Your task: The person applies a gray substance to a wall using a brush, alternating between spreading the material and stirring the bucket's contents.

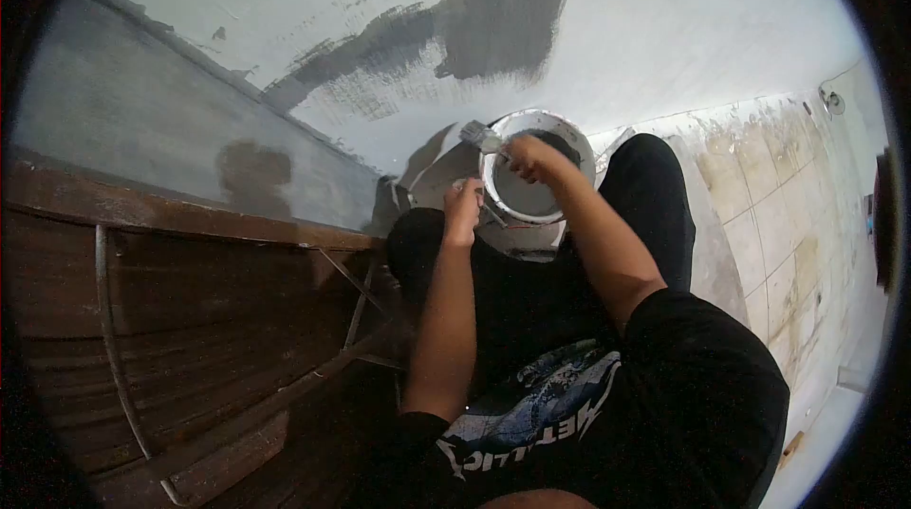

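My right hand [533, 159] is closed around the handle of a paintbrush [484, 137]. The brush is over the left rim of a white bucket [490, 177], its bristles pointing left toward the wall. Grey paint [527, 194] lies inside the bucket, and dried smears mark its rim. My left hand [463, 209] is closed at the bucket's left side, on what looks like its thin wire handle [494, 217]; the fingers partly hide it. The bucket stands between my bent knees.
Before me, the pale wall [655, 25] carries grey paint strokes [498, 20]. A grey panel [190, 129] meets it at left. A brown wooden structure with metal bars [119, 357] fills the lower left. Stained floor tiles [769, 224] are at right.
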A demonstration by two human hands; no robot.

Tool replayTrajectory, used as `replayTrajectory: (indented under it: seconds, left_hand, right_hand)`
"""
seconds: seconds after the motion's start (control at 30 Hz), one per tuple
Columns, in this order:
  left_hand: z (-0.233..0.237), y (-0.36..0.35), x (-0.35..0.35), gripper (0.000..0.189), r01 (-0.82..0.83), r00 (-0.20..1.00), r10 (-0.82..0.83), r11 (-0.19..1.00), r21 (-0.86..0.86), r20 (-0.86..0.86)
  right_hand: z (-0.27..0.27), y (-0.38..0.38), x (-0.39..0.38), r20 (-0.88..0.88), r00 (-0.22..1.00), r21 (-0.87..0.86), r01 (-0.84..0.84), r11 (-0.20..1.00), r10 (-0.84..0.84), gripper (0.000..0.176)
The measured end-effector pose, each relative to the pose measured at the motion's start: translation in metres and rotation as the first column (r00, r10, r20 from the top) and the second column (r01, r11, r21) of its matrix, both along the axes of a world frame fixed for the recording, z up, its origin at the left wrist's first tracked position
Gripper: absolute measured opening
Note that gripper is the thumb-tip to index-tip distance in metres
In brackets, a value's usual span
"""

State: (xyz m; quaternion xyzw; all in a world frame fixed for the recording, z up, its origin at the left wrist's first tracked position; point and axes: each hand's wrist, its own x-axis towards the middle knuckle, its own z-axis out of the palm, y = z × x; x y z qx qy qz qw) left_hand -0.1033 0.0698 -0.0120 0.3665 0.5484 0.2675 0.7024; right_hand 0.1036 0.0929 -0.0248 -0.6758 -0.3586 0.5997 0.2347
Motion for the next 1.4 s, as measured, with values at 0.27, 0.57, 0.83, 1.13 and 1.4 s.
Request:
replayTrajectory:
  seconds: [0.27,0.57,0.83,1.13,1.4]
  left_hand:
    - [0.001,0.003,0.005,0.018,-0.023,0.998,0.024,1.0,0.009,-0.053]
    - [-0.004,0.0,0.007,0.02,0.171,0.976,-0.16,0.983,0.066,-0.146]
    - [-0.017,0.005,0.018,0.027,0.194,0.971,-0.161,0.963,0.185,-0.176]
    - [-0.008,0.012,0.022,0.028,0.273,0.948,-0.255,0.959,0.072,-0.189]
    - [-0.009,0.015,0.019,0.021,0.248,0.961,-0.238,0.967,0.054,-0.14]
  right_hand:
    - [0.002,-0.035,0.074,0.794,0.507,0.023,-0.575,0.818,0.335,0.026]
    - [0.017,-0.049,0.032,0.83,0.504,0.007,-0.434,0.901,0.237,0.021]
    - [-0.034,-0.048,0.028,0.814,0.494,0.005,-0.533,0.846,0.307,0.015]
    - [-0.045,-0.045,0.034,0.837,0.501,0.083,-0.515,0.853,0.221,0.021]
    - [-0.039,-0.045,0.027,0.819,0.458,-0.051,-0.542,0.839,0.346,0.023]
